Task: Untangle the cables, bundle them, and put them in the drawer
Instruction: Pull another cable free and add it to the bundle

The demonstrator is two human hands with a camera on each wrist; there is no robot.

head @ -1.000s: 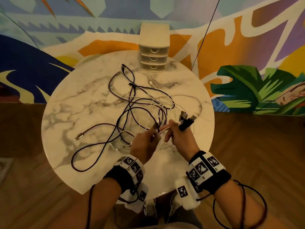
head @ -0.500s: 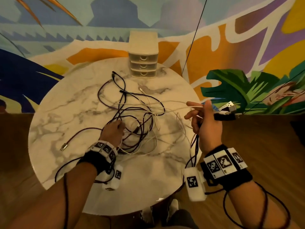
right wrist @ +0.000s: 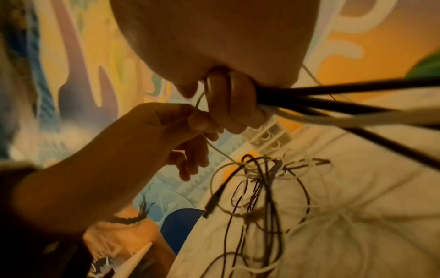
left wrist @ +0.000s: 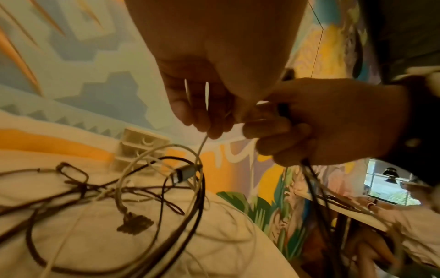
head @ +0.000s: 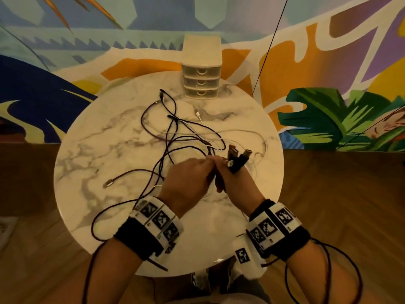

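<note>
1. Round marble worktop [head: 92, 163] stands before a painted mural wall [head: 65, 51]; small three-drawer unit [head: 201, 81] sits at its far edge, drawers closed.
2. Tangled dark and white cables [head: 175, 139] lie mid-worktop.
3. Right hand [head: 236, 183] grips several cable ends, plugs [head: 237, 157] sticking up.
4. Left hand [head: 186, 181], touching the right, pinches a thin white cable [left wrist: 202, 144].

Round marble table [head: 92, 154] carries tangled cables [head: 175, 137] and, apparently shut, a drawer unit [head: 201, 82]

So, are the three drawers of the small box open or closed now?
Closed. All three fronts of the drawer unit sit flush, none pulled out, and the cables lie spread on the table.
</note>
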